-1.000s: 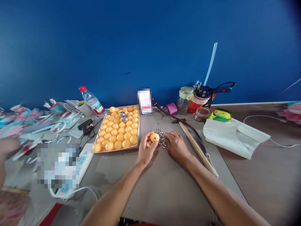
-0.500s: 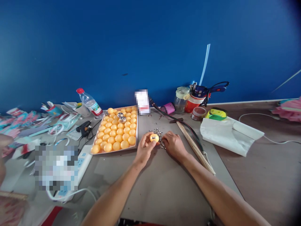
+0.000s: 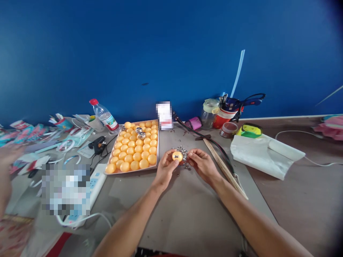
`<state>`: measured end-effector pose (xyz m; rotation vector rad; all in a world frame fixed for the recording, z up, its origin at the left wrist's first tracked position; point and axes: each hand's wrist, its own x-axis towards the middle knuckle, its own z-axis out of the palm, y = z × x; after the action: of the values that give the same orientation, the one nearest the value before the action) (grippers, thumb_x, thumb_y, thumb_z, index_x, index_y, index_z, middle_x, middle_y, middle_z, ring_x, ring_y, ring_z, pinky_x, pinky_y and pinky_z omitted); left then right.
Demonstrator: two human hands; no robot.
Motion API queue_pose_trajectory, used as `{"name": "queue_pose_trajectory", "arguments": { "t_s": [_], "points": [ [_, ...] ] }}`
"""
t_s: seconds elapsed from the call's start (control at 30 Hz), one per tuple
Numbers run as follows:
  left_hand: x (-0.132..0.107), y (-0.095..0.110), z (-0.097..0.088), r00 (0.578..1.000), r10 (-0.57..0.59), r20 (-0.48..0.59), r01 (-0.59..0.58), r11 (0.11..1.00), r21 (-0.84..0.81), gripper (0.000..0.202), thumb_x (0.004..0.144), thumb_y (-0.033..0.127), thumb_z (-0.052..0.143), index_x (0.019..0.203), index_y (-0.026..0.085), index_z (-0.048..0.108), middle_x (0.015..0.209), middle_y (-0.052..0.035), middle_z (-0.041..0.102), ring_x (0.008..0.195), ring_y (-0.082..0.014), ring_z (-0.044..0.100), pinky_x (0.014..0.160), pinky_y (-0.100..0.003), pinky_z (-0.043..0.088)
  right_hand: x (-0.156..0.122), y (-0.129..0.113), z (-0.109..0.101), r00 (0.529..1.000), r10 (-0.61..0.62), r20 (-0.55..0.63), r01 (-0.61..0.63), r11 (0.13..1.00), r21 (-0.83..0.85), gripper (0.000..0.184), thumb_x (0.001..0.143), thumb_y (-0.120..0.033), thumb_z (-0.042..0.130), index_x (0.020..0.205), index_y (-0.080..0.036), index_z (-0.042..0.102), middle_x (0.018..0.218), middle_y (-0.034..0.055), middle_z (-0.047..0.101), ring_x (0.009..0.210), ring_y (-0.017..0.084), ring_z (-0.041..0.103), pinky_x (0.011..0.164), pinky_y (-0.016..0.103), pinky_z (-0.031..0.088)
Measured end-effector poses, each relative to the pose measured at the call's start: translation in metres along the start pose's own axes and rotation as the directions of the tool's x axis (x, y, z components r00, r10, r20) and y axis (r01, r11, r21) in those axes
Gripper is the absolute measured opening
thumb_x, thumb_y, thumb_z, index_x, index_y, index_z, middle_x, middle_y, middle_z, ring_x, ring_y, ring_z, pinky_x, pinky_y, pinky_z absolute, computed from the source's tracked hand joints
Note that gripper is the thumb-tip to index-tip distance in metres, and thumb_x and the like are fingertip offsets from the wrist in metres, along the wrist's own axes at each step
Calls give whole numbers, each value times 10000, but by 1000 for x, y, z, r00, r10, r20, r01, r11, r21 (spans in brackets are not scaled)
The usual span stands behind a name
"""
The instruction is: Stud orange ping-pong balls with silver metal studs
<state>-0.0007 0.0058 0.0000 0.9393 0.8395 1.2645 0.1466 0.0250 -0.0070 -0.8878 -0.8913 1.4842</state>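
Note:
An orange ping-pong ball (image 3: 180, 154) with small silver pieces on its upper side is pinched between the thumb and fingers of my left hand (image 3: 164, 173). Just right of the ball, my right hand (image 3: 203, 166) has thumb and forefinger pressed together; whatever lies between the tips is too small to name. Behind and beside the ball, small shiny metal pieces (image 3: 180, 148) are heaped on the table, with a few scattered nearer to me. To the left stands a shallow tray (image 3: 157, 154) filled with rows of orange balls (image 3: 129, 158). Two balls covered in silver (image 3: 140, 134) rest on top.
Wooden sticks (image 3: 225, 169) and a dark cable lie right of my hands. Farther back are a glass jar (image 3: 208, 116), a red cup (image 3: 223, 119) of tools and white sheeting (image 3: 259, 153). Leftward are a bottle (image 3: 107, 119), a glue gun (image 3: 98, 144), a power strip (image 3: 97, 180) and another person's blurred arm (image 3: 6, 171).
My right hand has lifted slightly from the metal pieces and turned, its thumb and forefinger now showing. My left hand still holds the ball. The other person's arm has come further into view.

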Motion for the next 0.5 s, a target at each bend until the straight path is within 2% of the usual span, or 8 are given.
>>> {"name": "queue_pose_trajectory", "arguments": {
  "t_s": [0.1, 0.27, 0.5],
  "points": [
    [1, -1, -2, 999, 30, 33, -29, 999, -21, 366, 748, 258, 663, 1087, 196, 539, 982, -37, 610, 882, -145, 577, 808, -299, 492, -3, -5, 3, 991, 87, 105, -104, 982, 161, 214, 624, -306, 748, 752, -178, 635, 650, -20, 601, 499, 68, 459, 517, 232, 350],
    [0, 0, -1, 998, 44, 37, -44, 999, 19, 381, 740, 272, 671, 1087, 192, 534, 990, -46, 606, 883, -158, 575, 793, -310, 497, -6, -7, 4, 979, 95, 180, -134, 967, 217, 158, 650, -258, 741, 751, -197, 636, 680, -22, 624, 465, 56, 429, 538, 254, 368],
    [-4, 5, 3, 999, 48, -2, -48, 989, 139, 391, 727, 288, 683, 1077, 185, 543, 994, -51, 609, 875, -147, 572, 753, -253, 490, -9, -7, 9, 970, 111, 217, -156, 966, 204, 177, 633, -287, 762, 682, -194, 620, 514, -57, 509, 507, 78, 426, 623, 274, 383]
  ]
}}
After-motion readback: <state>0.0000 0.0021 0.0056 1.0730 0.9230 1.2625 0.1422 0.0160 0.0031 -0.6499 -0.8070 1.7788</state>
